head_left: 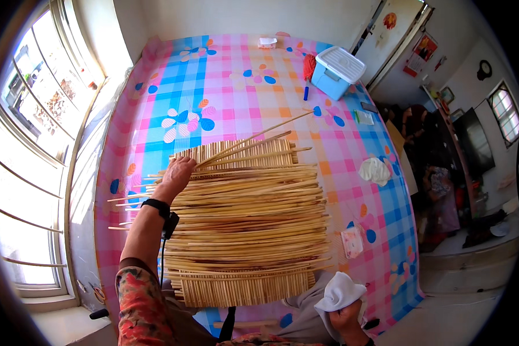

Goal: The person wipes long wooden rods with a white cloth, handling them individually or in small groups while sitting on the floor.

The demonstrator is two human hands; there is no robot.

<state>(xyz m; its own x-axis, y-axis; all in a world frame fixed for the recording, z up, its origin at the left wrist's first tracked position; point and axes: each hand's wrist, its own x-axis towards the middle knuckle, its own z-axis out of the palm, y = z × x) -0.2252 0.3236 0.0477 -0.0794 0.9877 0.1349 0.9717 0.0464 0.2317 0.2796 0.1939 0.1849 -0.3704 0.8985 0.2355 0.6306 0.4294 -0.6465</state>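
Note:
A broad layer of loose, straw-coloured reed stalks (248, 216) lies crosswise in front of me. Under it is a mat of stalks bound side by side (242, 288), showing at the near and far edges. My left hand (180, 172) is closed at the far left of the pile, around the left ends of a few stalks (259, 134). These fan out to the right, one tilted toward the far side. My right hand (347, 319), low at the right beside my leg, grips a bunched white cloth (339, 291). The cloth hides part of its fingers.
All this rests on a plaid, flower-patterned plastic sheet (225, 81). At the far right stand a blue lidded box (333, 75) and a red-headed brush (309, 68). A white crumpled cloth (375, 171) and a pink packet (352, 242) lie right of the stalks. A barred window (29, 173) is at left.

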